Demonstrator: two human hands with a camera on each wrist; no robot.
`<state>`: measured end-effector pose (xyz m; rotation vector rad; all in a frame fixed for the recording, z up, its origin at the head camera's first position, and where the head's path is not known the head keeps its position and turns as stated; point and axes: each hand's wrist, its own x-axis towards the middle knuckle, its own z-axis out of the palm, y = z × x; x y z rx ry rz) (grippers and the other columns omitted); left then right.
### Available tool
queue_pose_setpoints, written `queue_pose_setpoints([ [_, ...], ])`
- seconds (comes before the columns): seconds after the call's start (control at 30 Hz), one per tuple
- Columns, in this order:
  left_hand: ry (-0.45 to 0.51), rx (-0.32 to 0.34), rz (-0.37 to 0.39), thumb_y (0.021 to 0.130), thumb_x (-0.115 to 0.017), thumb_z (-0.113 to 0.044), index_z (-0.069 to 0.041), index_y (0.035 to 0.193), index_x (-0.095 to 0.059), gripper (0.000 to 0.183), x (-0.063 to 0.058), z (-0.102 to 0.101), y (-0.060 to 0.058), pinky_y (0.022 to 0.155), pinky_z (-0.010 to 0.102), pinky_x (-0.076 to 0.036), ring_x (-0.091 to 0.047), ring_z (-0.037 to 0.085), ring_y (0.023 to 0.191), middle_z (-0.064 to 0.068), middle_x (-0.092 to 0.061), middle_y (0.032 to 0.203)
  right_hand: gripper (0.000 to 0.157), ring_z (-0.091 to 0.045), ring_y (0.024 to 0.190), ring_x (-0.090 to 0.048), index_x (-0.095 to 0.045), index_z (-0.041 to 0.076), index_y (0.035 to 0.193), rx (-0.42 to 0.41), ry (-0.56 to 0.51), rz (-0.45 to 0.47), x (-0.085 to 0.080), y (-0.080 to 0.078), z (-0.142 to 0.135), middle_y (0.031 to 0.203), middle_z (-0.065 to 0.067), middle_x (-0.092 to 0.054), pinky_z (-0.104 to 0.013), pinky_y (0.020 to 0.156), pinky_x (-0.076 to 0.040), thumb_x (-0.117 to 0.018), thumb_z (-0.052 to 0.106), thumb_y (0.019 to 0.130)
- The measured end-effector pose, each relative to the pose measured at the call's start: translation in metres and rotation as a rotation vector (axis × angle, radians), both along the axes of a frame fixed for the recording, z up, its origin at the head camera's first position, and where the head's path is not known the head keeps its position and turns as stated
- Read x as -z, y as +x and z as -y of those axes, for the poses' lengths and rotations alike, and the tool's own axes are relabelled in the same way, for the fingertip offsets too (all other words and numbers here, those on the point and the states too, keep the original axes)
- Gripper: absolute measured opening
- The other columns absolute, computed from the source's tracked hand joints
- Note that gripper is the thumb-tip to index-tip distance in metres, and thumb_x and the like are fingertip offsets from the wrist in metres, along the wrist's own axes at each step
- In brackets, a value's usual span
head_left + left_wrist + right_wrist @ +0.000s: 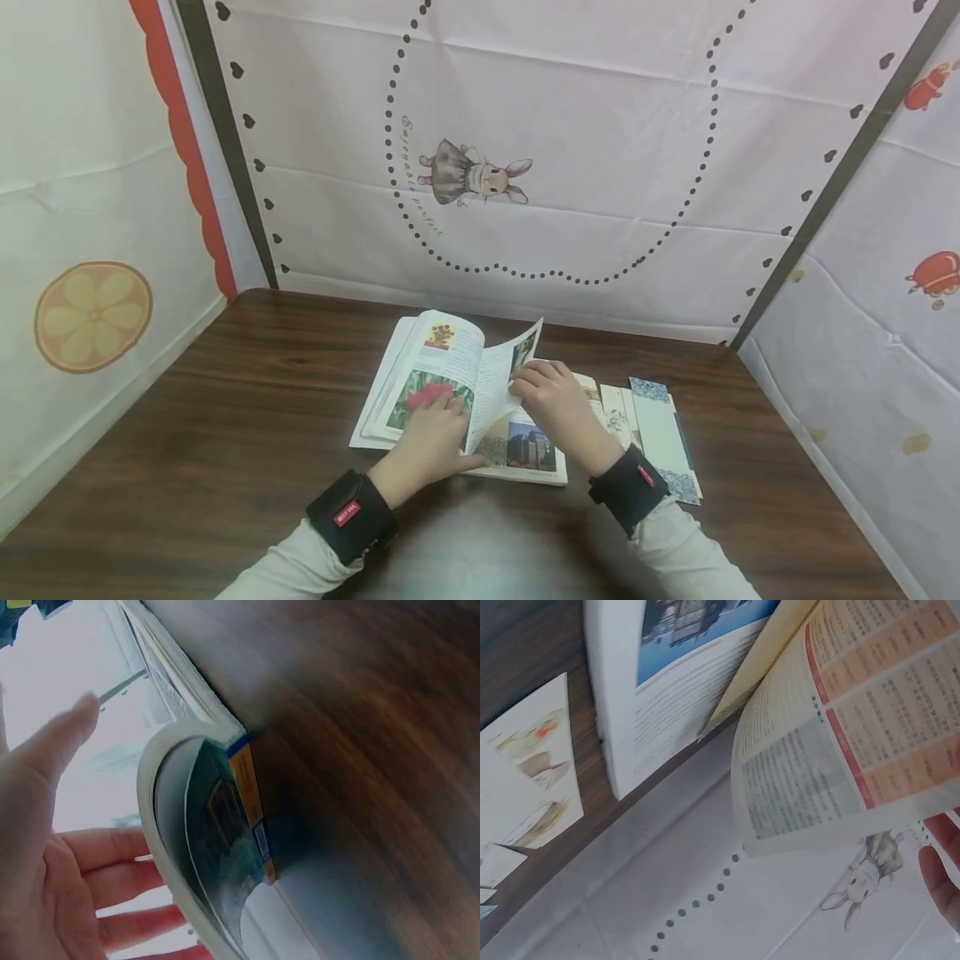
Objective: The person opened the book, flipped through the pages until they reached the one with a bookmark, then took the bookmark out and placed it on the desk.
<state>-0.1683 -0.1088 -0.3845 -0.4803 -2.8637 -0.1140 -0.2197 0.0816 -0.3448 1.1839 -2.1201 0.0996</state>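
An open book (442, 367) lies on the table, its pages printed with text and colour pictures. Flat over the left-hand pages rests my left hand (431, 437), fingers spread and thumb toward the gutter. In the left wrist view, the fingers of that hand (124, 885) lie against the curved block of pages (154, 787). My right hand (555, 404) pinches the edge of a raised page (498, 375), which stands up from the book's middle. A building photo (531, 446) shows on the right-hand page below. The right wrist view has the lifted page (840, 735) bending, with fingertips (937, 870) at its edge.
Right of the book lie several paper cards, among them a pale green card with blue patterned ends (660, 442) and cream illustrated ones (544, 765). The brown wooden table (187, 433) meets printed cloth walls (585, 167) at the back and both sides.
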Motion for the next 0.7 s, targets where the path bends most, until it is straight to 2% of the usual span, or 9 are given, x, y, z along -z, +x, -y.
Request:
queue_pose_setpoints([
  [0.17,0.006,-0.033,-0.105,0.073,-0.074,-0.032,-0.002,0.083,-0.070,0.032,0.003,-0.005,-0.002,0.074,0.042,-0.055,-0.063,0.029,0.099,0.013,-0.070,0.100,0.027,-0.019,0.101,-0.064,-0.071,0.012,0.093,0.007,-0.033,-0.015,0.000,0.001,0.003,0.106,-0.003,-0.071,-0.034,0.085,-0.052,-0.081,0.006,0.069],
  [0.23,0.065,-0.042,-0.121,0.074,-0.073,-0.024,-0.004,0.074,-0.067,0.020,0.004,-0.005,-0.002,0.064,0.037,-0.053,-0.064,0.026,0.088,0.010,-0.070,0.090,0.035,-0.022,0.104,-0.063,-0.068,0.010,0.104,0.038,-0.026,0.028,0.002,0.002,0.002,0.113,-0.005,-0.069,-0.036,0.085,-0.053,-0.081,0.010,0.071],
  [0.27,0.107,-0.053,-0.114,0.075,-0.071,-0.021,-0.005,0.076,-0.067,0.017,0.003,-0.005,-0.002,0.061,0.035,-0.051,-0.065,0.026,0.088,0.008,-0.069,0.081,0.043,-0.023,0.105,-0.063,-0.065,0.009,0.112,0.060,-0.013,0.071,0.003,0.003,0.000,0.117,-0.007,-0.067,-0.037,0.084,-0.053,-0.080,0.012,0.072],
  [0.33,0.235,-0.092,-0.069,0.078,-0.068,-0.019,-0.003,0.078,-0.065,0.016,0.000,-0.002,-0.002,0.051,0.031,-0.046,-0.063,0.024,0.072,0.006,-0.063,0.067,0.060,-0.028,0.107,-0.062,-0.054,0.005,0.127,0.110,0.034,0.209,0.007,0.004,-0.005,0.125,-0.012,-0.061,-0.041,0.084,-0.054,-0.080,0.017,0.074],
  [0.4,0.401,-0.148,0.002,0.083,-0.062,-0.017,0.001,0.088,-0.064,0.018,-0.004,0.003,-0.001,0.047,0.030,-0.042,-0.060,0.023,0.062,0.007,-0.058,0.062,0.073,-0.032,0.114,-0.058,-0.043,0.003,0.138,0.168,0.118,0.408,0.013,0.005,-0.012,0.133,-0.016,-0.055,-0.045,0.087,-0.052,-0.078,0.022,0.076],
  [0.47,0.545,-0.217,0.054,0.087,-0.057,-0.017,0.007,0.109,-0.059,0.032,-0.009,0.007,-0.002,0.052,0.032,-0.047,-0.062,0.023,0.064,0.014,-0.064,0.072,0.078,-0.035,0.121,-0.053,-0.038,0.003,0.142,0.227,0.206,0.613,0.019,0.005,-0.020,0.139,-0.018,-0.050,-0.048,0.095,-0.048,-0.076,0.028,0.078],
  [0.53,0.675,-0.264,0.087,0.087,-0.055,-0.013,0.006,0.121,-0.050,0.040,-0.014,0.012,-0.004,0.051,0.033,-0.046,-0.057,0.022,0.058,0.019,-0.064,0.079,0.074,-0.035,0.128,-0.048,-0.042,0.002,0.140,0.264,0.266,0.780,0.026,0.004,-0.026,0.141,-0.019,-0.048,-0.048,0.102,-0.042,-0.074,0.029,0.079],
  [0.6,0.755,-0.288,0.100,0.086,-0.053,-0.008,0.002,0.133,-0.037,0.051,-0.016,0.016,-0.004,0.048,0.031,-0.045,-0.057,0.020,0.055,0.020,-0.064,0.080,0.070,-0.033,0.133,-0.043,-0.045,0.001,0.137,0.287,0.288,0.891,0.032,0.003,-0.030,0.142,-0.018,-0.047,-0.047,0.108,-0.037,-0.073,0.030,0.080],
  [0.7,0.792,-0.279,0.074,0.082,-0.051,0.000,-0.006,0.134,-0.030,0.056,-0.015,0.022,-0.003,0.042,0.024,-0.036,-0.049,0.017,0.047,0.012,-0.056,0.067,0.068,-0.031,0.133,-0.043,-0.048,0.000,0.135,0.297,0.282,0.956,0.036,0.002,-0.032,0.142,-0.018,-0.046,-0.046,0.109,-0.035,-0.075,0.026,0.078],
])
